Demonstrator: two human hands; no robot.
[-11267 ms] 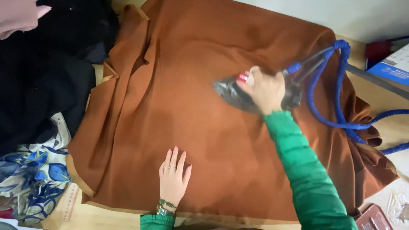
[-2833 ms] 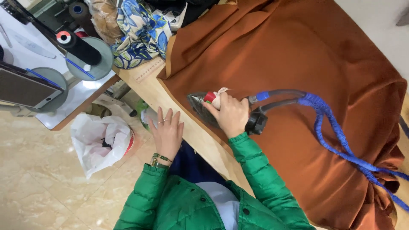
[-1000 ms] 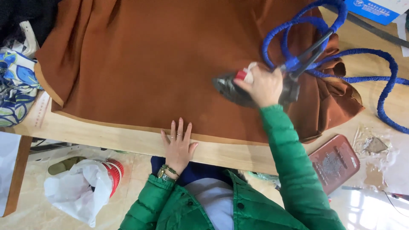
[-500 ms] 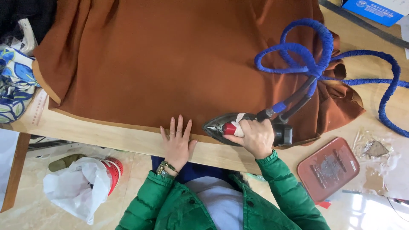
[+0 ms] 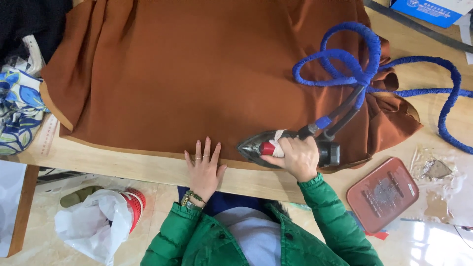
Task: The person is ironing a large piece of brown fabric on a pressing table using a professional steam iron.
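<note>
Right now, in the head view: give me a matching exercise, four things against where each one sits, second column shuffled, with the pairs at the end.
Things
1. rust-brown cloth
2. dark steam iron with red knob
3. coiled blue fabric-wrapped hose
4. reddish-brown rectangular tray

Places
A. looped on the cloth's far right part
B. on the table's near right corner, off the cloth
C. spread across the wooden table
D. on the cloth's near hem, in the right hand grip

The left hand lies flat beside the iron, on the hem.

Pairs: 1-C, 2-D, 3-A, 4-B
</note>
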